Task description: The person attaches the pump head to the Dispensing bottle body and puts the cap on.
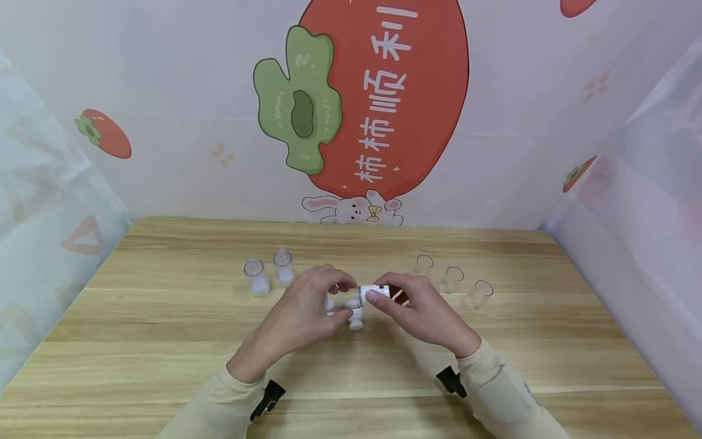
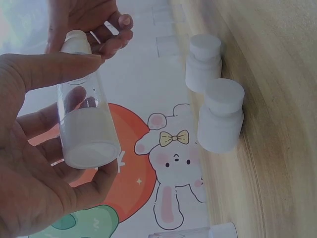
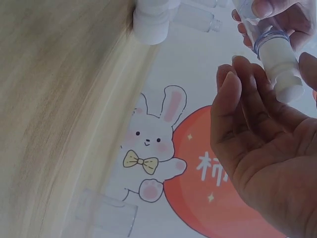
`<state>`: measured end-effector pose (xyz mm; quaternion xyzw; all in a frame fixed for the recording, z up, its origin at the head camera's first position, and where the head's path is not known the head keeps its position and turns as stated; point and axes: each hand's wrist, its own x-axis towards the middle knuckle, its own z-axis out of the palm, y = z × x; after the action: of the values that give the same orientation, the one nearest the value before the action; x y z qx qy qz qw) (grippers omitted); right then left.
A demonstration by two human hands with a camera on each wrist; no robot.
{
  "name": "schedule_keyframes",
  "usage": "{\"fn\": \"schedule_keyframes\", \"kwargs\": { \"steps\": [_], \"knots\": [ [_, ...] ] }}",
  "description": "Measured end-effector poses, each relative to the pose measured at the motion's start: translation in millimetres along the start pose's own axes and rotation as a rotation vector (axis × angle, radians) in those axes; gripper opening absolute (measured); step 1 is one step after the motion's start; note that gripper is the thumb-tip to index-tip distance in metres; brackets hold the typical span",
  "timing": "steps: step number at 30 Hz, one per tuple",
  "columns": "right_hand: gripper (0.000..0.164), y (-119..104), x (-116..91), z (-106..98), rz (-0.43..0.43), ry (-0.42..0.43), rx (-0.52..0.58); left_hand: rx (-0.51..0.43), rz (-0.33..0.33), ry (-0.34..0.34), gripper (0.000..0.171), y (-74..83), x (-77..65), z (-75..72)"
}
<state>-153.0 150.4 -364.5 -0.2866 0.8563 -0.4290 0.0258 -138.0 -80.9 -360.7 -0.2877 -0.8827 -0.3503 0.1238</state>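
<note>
A clear bottle (image 2: 92, 134) with a white base inside and a white top (image 1: 373, 295) is held tilted above the table, between both hands. The fingers and thumb of my left hand (image 1: 309, 311) curl round its clear body. At the other end, my right hand (image 1: 422, 308) has the white top between thumb and fingers; its remaining fingers (image 3: 233, 99) extend loosely in the right wrist view. Just beneath the hands stand two small white lidded bottles (image 2: 220, 116), one of them (image 1: 356, 320) partly hidden by the left hand in the head view.
Two clear containers (image 1: 256, 277) with white bottoms stand on the left of the wooden table (image 1: 164, 366). Three clear cups (image 1: 480, 294) form a slanted row at the right. A printed cloth wall (image 1: 181, 171) rises behind the table, with further cloth on both sides.
</note>
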Motion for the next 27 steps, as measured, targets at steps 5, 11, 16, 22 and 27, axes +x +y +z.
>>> {"fn": "schedule_keyframes", "kwargs": {
  "steps": [5,11,16,22,27],
  "knots": [
    [0.025,-1.1,0.0,-0.1,0.038,-0.024,-0.002,-0.003,0.003,-0.008,0.035,-0.1,0.1,0.0],
    [0.034,-1.6,0.2,0.6,0.042,-0.032,-0.017,-0.001,0.002,-0.022,0.035,0.1,0.3,0.4],
    [0.039,-1.7,0.1,0.4,0.052,-0.036,-0.031,0.003,-0.004,-0.026,0.035,1.4,0.3,-0.3],
    [0.022,-2.3,-0.8,-2.0,0.043,-0.008,-0.019,0.005,-0.013,-0.024,0.036,2.4,0.5,-1.9],
    [0.04,0.1,-0.4,-3.9,-0.117,0.055,0.001,0.001,-0.013,-0.022,0.037,1.7,0.4,-1.6]
  ]
}}
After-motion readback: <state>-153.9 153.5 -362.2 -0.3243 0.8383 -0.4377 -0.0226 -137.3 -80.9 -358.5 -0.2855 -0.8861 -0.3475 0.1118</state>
